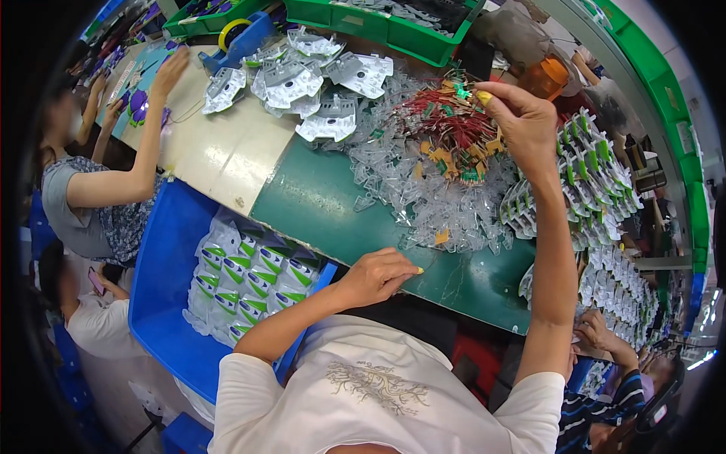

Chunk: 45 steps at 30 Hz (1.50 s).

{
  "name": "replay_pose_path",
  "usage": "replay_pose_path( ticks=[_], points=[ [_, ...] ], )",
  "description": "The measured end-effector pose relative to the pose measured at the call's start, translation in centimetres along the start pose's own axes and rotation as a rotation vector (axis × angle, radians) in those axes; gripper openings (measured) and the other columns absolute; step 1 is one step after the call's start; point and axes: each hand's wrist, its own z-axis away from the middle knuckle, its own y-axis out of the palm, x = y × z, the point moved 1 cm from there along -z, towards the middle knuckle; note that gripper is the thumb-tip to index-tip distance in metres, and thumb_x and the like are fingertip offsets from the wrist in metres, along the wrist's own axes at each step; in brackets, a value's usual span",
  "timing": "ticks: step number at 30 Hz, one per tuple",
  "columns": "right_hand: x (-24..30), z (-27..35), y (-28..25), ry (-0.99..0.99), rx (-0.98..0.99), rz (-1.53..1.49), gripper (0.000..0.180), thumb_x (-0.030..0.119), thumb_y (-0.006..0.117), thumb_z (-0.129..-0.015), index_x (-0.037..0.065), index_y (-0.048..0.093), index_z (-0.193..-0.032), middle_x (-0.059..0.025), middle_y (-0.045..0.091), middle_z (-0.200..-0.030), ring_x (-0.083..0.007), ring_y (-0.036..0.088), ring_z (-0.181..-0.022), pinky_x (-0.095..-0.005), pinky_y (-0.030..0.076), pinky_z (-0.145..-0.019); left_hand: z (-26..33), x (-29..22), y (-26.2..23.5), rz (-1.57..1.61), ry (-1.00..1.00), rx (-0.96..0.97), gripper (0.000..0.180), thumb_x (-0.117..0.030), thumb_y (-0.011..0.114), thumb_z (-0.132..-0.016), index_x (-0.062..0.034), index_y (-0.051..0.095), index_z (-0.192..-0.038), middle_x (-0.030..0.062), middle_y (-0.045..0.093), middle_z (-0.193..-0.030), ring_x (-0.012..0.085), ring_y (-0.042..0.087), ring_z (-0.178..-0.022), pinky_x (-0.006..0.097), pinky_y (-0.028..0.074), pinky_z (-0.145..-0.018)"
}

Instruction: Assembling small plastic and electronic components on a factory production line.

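Note:
My right hand point(522, 125) reaches over a heap of red wires point(442, 113) with small green and orange-yellow boards on their ends. Its thumb and forefinger pinch together, a yellow cover on one fingertip. A small green board point(462, 91) shows right beside the fingertips; whether they grip it I cannot tell. At the near edge of the green tabletop point(333, 193) rests my left hand point(378, 278), fingers curled together, one tip covered in yellow. Anything inside it is hidden. Clear plastic pieces point(454, 216) lie heaped between the hands, around the wires.
White-and-grey housings point(291, 83) stand at the back left near a blue tape dispenser point(240, 41). Stacked white-and-green housings point(586, 178) rise on the right. A blue bin point(162, 250) holds bagged parts at left. Green trays point(401, 30) line the back. Co-workers sit on both sides.

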Motion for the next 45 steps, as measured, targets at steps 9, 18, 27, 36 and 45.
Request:
replay_pose_path(
  ticks=[9,18,27,36,45],
  points=[
    [0.4,0.4,-1.7,0.234,0.107,-0.605,0.019,0.008,0.066,-0.094,-0.002,0.072,-0.108,-0.0122,0.073,-0.101,-0.0167,0.071,-0.090,-0.0290,0.059,-0.082,-1.2,-2.6,1.2,-0.171,-0.087,-0.035,0.036,-0.010,0.074,-0.082,0.0007,0.066,-0.115,0.0111,0.064,-0.091,0.0290,0.061,-0.082,0.037,0.051,-0.071],
    [0.3,2.1,-3.9,0.178,-0.100,-0.826,0.027,0.006,0.054,-0.098,-0.006,0.059,-0.122,-0.0111,0.069,-0.095,-0.0200,0.068,-0.086,-0.0314,0.056,-0.084,-3.1,-1.2,2.0,-0.791,0.203,0.117,0.033,-0.011,0.061,-0.080,-0.0049,0.064,-0.112,0.0065,0.054,-0.090,0.0217,0.055,-0.087,0.034,0.046,-0.074],
    [1.8,15.9,0.4,0.555,0.047,-0.723,0.025,0.004,0.051,-0.090,0.004,0.052,-0.115,-0.0024,0.060,-0.072,-0.0029,0.046,-0.056,-0.0176,0.032,-0.049,-6.3,-0.8,-3.3,-0.376,0.129,0.009,0.031,0.004,0.067,-0.079,-0.0038,0.066,-0.108,0.0083,0.064,-0.097,0.0219,0.062,-0.092,0.035,0.050,-0.078],
    [2.8,19.5,1.0,0.576,0.133,-0.800,0.025,-0.003,0.053,-0.088,0.002,0.049,-0.113,-0.0029,0.060,-0.074,-0.0038,0.049,-0.059,-0.0188,0.035,-0.051,-5.6,-4.3,-2.3,0.781,-0.425,-0.153,0.022,-0.011,0.064,-0.097,-0.0006,0.064,-0.116,0.0054,0.065,-0.103,0.0124,0.062,-0.092,0.027,0.052,-0.082],
    [2.6,20.3,2.1,0.586,0.198,-0.581,0.032,-0.003,0.057,-0.091,-0.003,0.058,-0.123,-0.0068,0.069,-0.091,-0.0083,0.065,-0.075,-0.0214,0.051,-0.066,-5.2,-3.8,-2.2,0.331,-0.173,-0.179,0.012,-0.003,0.072,-0.088,-0.0002,0.070,-0.099,0.0085,0.068,-0.100,0.0149,0.065,-0.090,0.028,0.052,-0.077]
  ],
)
